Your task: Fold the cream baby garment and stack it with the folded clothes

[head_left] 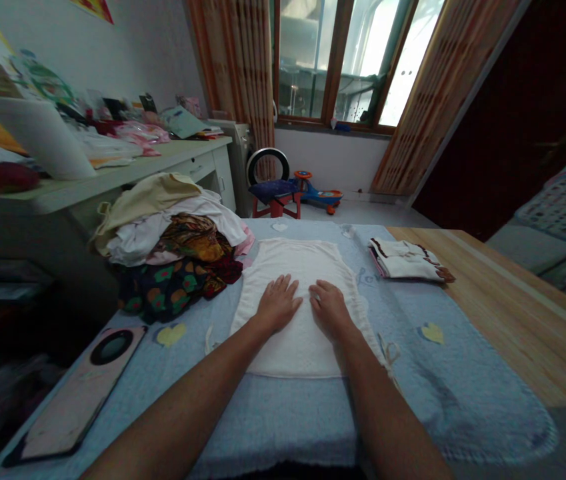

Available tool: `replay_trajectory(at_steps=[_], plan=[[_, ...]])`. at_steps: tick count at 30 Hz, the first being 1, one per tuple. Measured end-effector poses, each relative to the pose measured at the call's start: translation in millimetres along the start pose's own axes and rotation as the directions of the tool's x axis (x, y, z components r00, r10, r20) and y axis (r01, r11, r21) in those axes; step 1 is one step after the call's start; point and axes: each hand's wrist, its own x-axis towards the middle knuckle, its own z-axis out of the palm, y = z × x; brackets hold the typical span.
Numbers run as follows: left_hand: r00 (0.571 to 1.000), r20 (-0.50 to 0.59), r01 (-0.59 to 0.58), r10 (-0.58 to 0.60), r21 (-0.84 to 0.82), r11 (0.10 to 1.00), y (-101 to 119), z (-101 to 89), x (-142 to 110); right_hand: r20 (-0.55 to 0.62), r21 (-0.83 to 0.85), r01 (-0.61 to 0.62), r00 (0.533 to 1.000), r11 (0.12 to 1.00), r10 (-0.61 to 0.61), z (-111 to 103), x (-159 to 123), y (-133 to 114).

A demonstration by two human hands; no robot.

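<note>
A white cloth garment [295, 357] with gathered sides and tie strings lies spread flat on the blue blanket [283, 427] in front of me. My left hand [279, 304] rests flat on its left half, fingers spread and pointing away. On the right half lies my right hand [329, 305], palm down, its fingers slightly bent and the thumb side toward the middle. Neither hand grips the fabric visibly. A loose tie string [389, 353] trails off the garment's right edge beside my right forearm.
Left of the garment is a heap of crumpled clothes [177, 233]. Some folded clothes [405, 259] sit at the right, by the bare wooden tabletop [507, 300]. A phone [85, 393] lies at the near left. Beyond the table are a red stool [277, 205] and a toy car [320, 195].
</note>
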Motion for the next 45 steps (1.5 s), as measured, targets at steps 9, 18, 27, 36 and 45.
replay_trajectory(at_steps=[9,18,27,36,45], plan=[[0.999,-0.013,0.032,-0.032,-0.014,0.999,2.6,0.3,-3.4,0.219,-0.081,-0.078,0.971,0.994,0.094,-11.5,-5.4,-12.8],[1.0,-0.019,0.021,-0.021,-0.002,1.0,2.3,0.6,-5.6,0.252,-0.126,-0.059,0.964,0.99,0.09,-17.3,-29.5,-9.0],[0.988,-0.122,-0.101,0.099,-0.011,0.995,4.9,-8.0,-9.1,0.125,-0.168,-0.12,0.982,0.978,0.142,-15.6,-43.6,-5.5],[0.987,0.026,-0.16,0.161,-0.042,0.986,9.1,-13.3,-44.1,0.09,-0.166,-0.12,0.987,0.979,0.136,-12.6,-43.7,-4.0],[0.997,0.027,-0.067,0.068,-0.015,0.998,8.2,-13.2,-59.0,0.12,-0.064,0.08,0.99,0.995,-0.072,-19.6,-47.8,-15.6]])
